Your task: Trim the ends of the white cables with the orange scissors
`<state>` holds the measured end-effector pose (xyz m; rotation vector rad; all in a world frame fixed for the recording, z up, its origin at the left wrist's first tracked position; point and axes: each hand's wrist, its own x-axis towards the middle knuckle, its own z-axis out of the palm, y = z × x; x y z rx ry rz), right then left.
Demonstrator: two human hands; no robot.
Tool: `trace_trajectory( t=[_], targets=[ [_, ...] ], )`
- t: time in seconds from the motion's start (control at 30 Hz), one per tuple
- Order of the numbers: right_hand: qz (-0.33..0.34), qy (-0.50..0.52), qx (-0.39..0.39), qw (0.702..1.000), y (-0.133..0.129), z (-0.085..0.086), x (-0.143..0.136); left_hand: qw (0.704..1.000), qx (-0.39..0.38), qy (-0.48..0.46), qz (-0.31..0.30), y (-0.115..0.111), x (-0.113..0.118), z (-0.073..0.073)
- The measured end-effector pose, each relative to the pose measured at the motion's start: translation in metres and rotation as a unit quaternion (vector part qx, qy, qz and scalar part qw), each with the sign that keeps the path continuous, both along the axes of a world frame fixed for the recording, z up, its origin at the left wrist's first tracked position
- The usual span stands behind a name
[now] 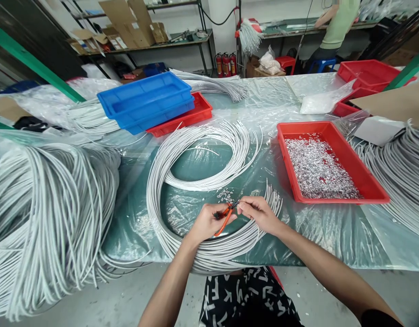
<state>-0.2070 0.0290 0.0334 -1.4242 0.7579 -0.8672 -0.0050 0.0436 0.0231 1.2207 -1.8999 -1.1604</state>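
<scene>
The step in hand looks to be working the tip of one cable with orange-handled pliers, above the near side of a coil of grey-white cable on the plastic-covered table. The left hand is closed around the pliers' handles; the right hand, just beside it, pinches what looks to be a cable end at the jaws, though that contact is too small to be sure of. As a judgement, the next move calls for holding that end steady between the jaws while the left hand squeezes. The pliers lie slantwise: handles toward the person and to the left, jaws pointing away and to the right, so the long axis runs diagonally across the near stretch of the coil. The fanned cable ends point away from the person, and small clippings lie just beyond the jaws.
</scene>
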Motion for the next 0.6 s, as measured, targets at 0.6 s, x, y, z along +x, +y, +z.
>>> trace_trajectory(
  t=[0.6],
  targets=[
    [0.007,-0.054,0.040,0.998,-0.0037,-0.0030,0.0006,0.999,-0.039,-0.011,0.015,0.0018,-0.0017,0.0026]
  ],
)
